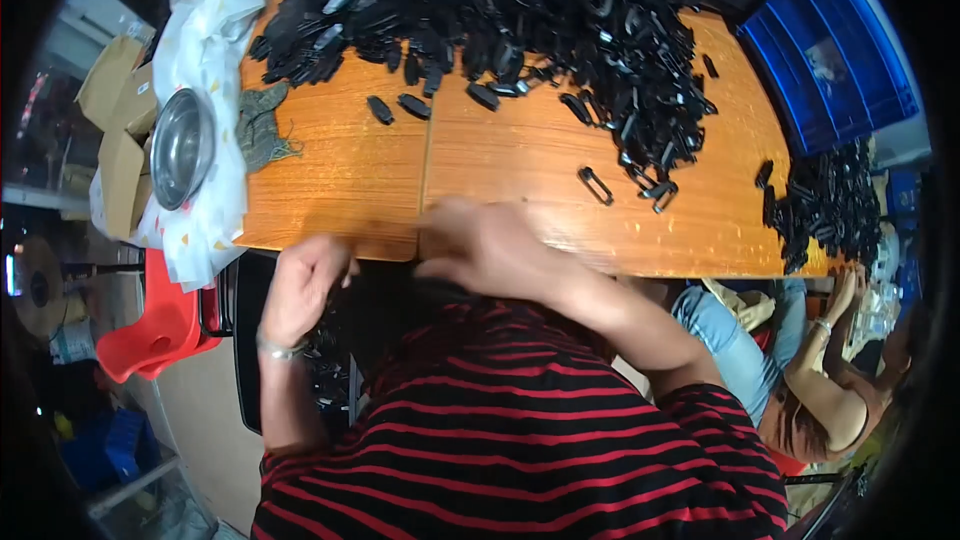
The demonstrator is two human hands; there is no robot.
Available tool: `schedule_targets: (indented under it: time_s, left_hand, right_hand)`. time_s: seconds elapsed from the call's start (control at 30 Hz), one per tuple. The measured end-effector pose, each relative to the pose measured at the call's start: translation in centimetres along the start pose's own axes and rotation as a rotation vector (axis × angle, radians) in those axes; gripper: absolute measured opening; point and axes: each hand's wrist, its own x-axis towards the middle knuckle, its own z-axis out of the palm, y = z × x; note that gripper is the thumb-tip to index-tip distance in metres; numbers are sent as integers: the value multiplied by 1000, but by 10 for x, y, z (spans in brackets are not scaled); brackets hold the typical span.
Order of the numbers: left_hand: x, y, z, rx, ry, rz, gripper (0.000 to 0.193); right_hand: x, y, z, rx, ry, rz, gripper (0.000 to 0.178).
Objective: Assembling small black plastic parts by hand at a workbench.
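My left hand (304,286) is at the table's near edge on the left, with its fingers curled in; whatever they may hold is hidden. Motion smears my right hand (488,244), which is over the near edge close to the seam between the two table boards, so its fingers do not show clearly. A few loose black plastic pieces (414,106) lie beyond both hands. A black oblong frame with an open middle (595,186) lies to the right. Farther back spreads a large heap of similar black pieces (480,10).
A metal bowl (183,149) rests on white plastic sheeting (195,50) at left, beside a grey cloth (260,128). A blue crate (830,50) stands at far right, above a second black heap (835,200). Another person (825,395) sits at right; a red chair (160,325) stands left.
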Motion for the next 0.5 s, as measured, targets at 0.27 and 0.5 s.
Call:
schedule_targets:
  time_s: [0.27,0.5]
  left_hand:
    - [30,-1,-22,613,438,277,16]
    - [141,-14,0,649,374,356,23]
  right_hand:
    - [-61,49,-88,-599,67,518,33]
    - [-43,54,-81,-370,139,365,28]
